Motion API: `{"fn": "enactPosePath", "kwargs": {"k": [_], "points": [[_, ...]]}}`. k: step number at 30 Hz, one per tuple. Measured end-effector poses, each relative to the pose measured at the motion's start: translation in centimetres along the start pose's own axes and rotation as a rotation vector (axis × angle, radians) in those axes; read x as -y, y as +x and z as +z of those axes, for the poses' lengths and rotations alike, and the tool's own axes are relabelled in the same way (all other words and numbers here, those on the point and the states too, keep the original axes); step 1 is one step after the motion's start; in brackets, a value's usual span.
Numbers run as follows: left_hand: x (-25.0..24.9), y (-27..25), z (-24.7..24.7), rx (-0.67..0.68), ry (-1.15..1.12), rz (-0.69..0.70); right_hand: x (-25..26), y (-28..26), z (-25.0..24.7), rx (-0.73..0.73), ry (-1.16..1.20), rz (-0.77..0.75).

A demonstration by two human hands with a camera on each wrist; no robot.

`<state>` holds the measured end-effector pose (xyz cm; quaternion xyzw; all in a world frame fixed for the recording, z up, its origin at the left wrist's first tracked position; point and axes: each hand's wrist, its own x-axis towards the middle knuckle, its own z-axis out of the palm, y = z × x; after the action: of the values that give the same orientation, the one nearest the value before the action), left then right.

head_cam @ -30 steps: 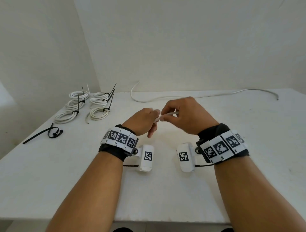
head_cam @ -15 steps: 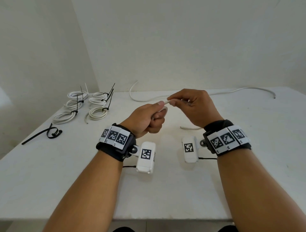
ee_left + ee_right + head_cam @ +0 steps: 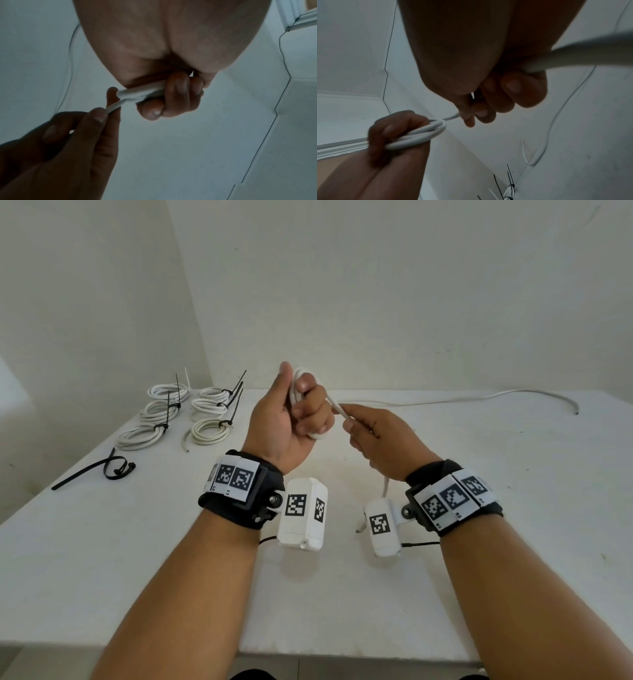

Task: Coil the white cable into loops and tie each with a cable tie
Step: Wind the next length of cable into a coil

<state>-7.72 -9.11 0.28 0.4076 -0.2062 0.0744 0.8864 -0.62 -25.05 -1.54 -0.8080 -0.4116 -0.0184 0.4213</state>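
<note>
My left hand (image 3: 301,409) is raised above the table, fingers curled round a small coil of white cable (image 3: 297,385) wound about them; the same coil (image 3: 137,92) shows in the left wrist view and again (image 3: 423,134) in the right wrist view. My right hand (image 3: 356,428) sits just right of it and pinches the cable strand (image 3: 339,409) leading off the coil. The cable's free end (image 3: 385,491) hangs below my right wrist. A second white cable (image 3: 479,398) lies along the table's back edge.
Several tied white cable coils (image 3: 209,431) with black ties lie at the back left of the white table (image 3: 342,604). A loose black cable tie (image 3: 102,469) rests at the left. Walls close off the back and left.
My left hand has risen and turned palm toward me, now with cable loops wound round its fingers. My right hand has dropped slightly and moved right along the strand.
</note>
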Motion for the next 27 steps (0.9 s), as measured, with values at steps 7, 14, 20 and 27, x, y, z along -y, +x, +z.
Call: {"fn": "enactPosePath", "kwargs": {"k": [7, 14, 20, 27], "points": [[-0.3, 0.6, -0.6, -0.261, 0.063, 0.199, 1.0, -0.2, 1.4, 0.196, -0.083, 0.057], [-0.1, 0.8, -1.7, -0.506, 0.562, 0.313, 2.1, -0.7, 2.4, 0.334, -0.085, 0.077], [-0.1, 0.3, -4.2, -0.514, 1.349, 0.198, 2.3, -1.2, 2.0, 0.411, -0.128, 0.071], [0.4, 0.2, -3.3, -0.292, 1.541, -0.302, 1.8, -1.3, 0.1, 0.221, -0.092, -0.072]]}}
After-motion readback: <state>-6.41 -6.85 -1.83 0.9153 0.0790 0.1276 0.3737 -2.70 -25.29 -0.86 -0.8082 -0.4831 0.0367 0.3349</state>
